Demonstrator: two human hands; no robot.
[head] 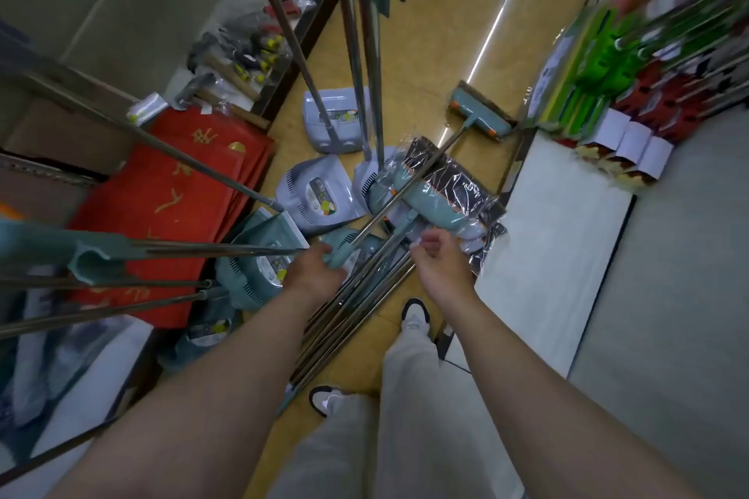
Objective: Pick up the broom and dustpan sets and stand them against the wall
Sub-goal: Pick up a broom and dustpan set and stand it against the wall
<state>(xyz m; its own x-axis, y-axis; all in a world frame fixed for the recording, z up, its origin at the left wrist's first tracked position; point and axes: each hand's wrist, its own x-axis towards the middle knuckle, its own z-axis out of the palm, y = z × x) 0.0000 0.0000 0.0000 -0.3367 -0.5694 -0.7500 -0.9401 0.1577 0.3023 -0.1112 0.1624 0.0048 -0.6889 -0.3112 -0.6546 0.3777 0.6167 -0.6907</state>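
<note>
Left hand point(314, 271) is clamped round the teal grip point(337, 255) of one broom. Its pole runs away to the far right, low over the pile, to the brush head point(480, 115) on the floor by the right shelf.

Right hand point(435, 257) is loosely curled and holds nothing, just over the bundle of poles point(356, 320). The bundle lies on the floor between the arms, long axis near-left to far-right. This hand is nearer its plastic-wrapped broom heads point(450, 190).

Dustpans point(318, 194) lie beyond; labels too small to read. Red mats point(170, 211) on the left carry gold characters, not legible. Upright poles point(367, 53) stand farther off.
</note>
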